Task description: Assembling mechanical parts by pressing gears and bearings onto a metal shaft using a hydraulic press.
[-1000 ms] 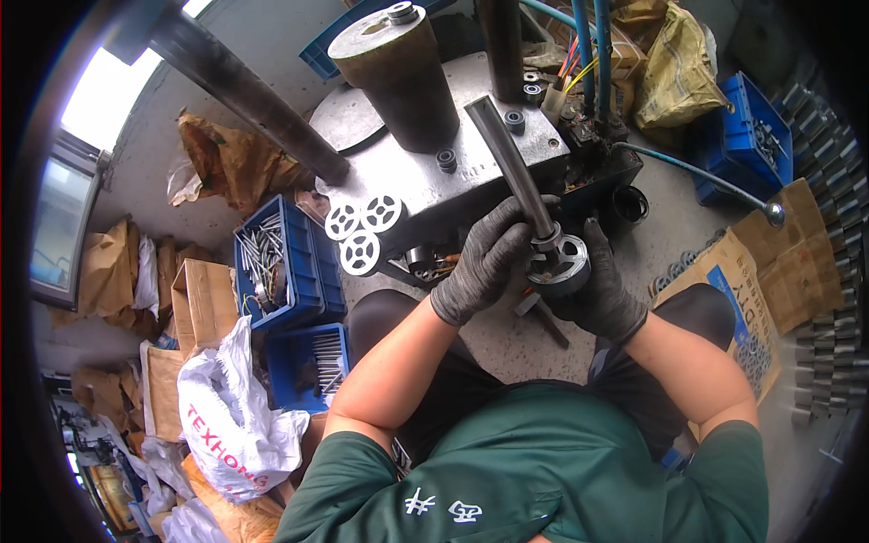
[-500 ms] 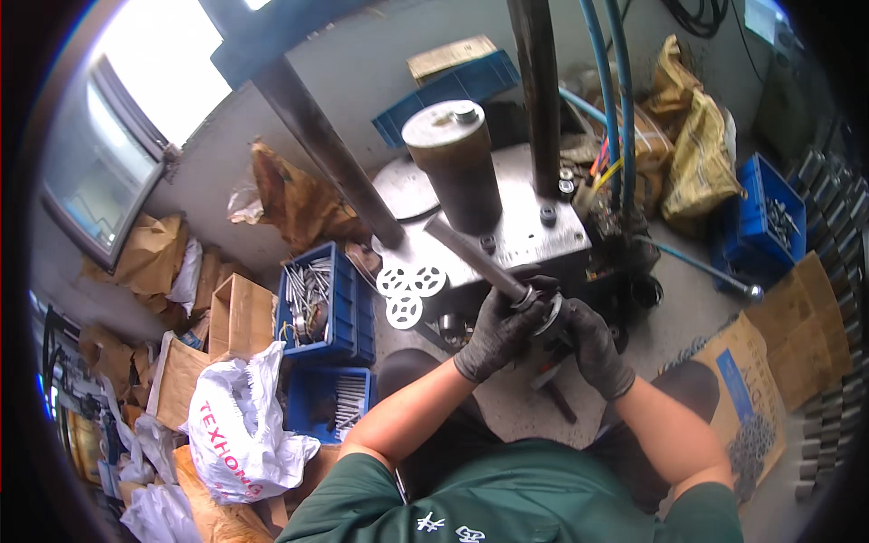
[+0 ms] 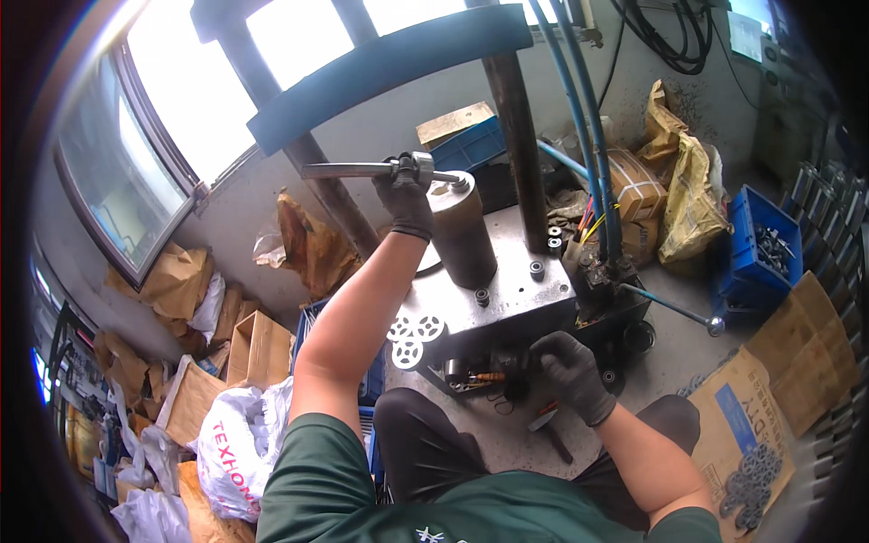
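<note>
My left hand (image 3: 405, 201), in a dark glove, is raised above the press bench and closed round a long metal shaft (image 3: 348, 170) with a thick collar near the hand. The shaft lies nearly level, in front of the top of the upright dark cylinder (image 3: 463, 240); whether they touch I cannot tell. My right hand (image 3: 579, 378), also gloved, hovers by the bench's front edge with fingers loosely bent and no object visible in it. Small dark collars (image 3: 538, 270) stand on the steel bench plate (image 3: 534, 294).
Two thick press columns (image 3: 518, 136) and a blue crossbeam (image 3: 389, 77) frame the bench. White pierced discs (image 3: 407, 353) sit at its left corner. A dark-handled tool (image 3: 552, 439) lies on the floor. A blue crate (image 3: 765, 244) of metal parts stands right, a white bag (image 3: 240, 443) left.
My left hand has carried the shaft up and away, from in front of the bench to above it, and the shaft now lies nearly level. My right hand has come off it and dropped slightly.
</note>
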Motion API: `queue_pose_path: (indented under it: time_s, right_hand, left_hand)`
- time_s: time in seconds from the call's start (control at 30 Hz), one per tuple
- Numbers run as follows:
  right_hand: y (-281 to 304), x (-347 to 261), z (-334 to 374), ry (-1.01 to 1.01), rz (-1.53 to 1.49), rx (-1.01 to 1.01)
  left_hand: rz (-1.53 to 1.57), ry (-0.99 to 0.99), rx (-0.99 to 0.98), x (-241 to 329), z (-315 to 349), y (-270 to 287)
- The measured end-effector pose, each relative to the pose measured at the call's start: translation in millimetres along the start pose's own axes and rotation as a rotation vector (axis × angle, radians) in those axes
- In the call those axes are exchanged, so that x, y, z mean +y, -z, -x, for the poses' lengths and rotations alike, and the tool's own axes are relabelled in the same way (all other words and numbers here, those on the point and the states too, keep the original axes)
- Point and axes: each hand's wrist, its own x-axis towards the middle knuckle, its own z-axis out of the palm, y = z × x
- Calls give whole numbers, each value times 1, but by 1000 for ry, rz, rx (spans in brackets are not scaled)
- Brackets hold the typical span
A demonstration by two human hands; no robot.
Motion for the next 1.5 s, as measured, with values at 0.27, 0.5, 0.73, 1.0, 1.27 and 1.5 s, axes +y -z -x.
queue_pose_path:
  time_s: [0.27,0.5,0.73,1.0,1.27,1.5]
  right_hand:
    - [53,-135,24,789,845,404]
    - [140,-160,4,603,1348,545]
    - [173,-185,-132,653,1389,661]
    - [193,-189,-207,331,1568,564]
    - [191,-199,-210,86,1597,473]
    - [180,-206,-206,-16,1623,485]
  left_hand:
    - [-159,19,51,-28,-27,-11]
    - [-273,12,-6,-39,-49,2]
    - [-300,64,-60,-28,-46,3]
    - [-375,46,-105,-26,-49,0]
    - [-395,69,-187,-21,-50,-8]
    - [-426,90,-240,-19,-51,-14]
